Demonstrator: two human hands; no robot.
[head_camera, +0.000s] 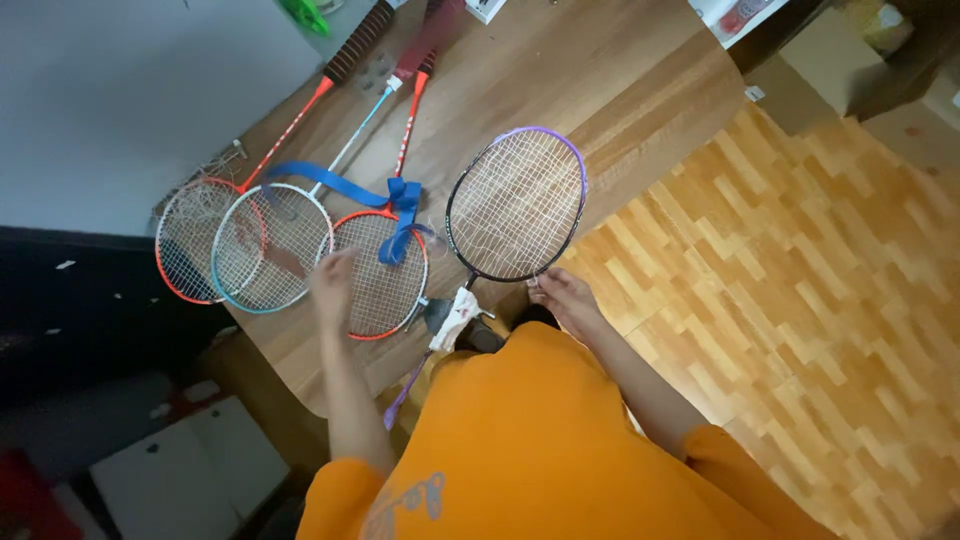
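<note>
Purple-rimmed and dark-framed, the badminton racket (516, 205) lies flat on the wooden counter (620, 90), and your right hand (562, 297) is pinching the lower edge of its frame, fingers closed on the rim just above your knuckles. Its purple handle runs back past your hand toward your orange shirt (540, 440), with a white cloth (455, 315) bunched at the throat of the racket, just to the left of that hand.

Your left hand (330, 280) is blurred, fingers loosely spread, hovering over the strings of the orange racket (380, 275); whether it touches them, you cannot tell from here. A blue ribbon (345, 185) trails across just beyond that hand and knots at the orange racket's top edge. Further left of your left hand sit a light-blue-framed racket (270, 245) and a red one (195, 240), heads overlapping, handles pointing away from you. Light parquet floor (800, 250) spreads to the right of your right hand.
</note>
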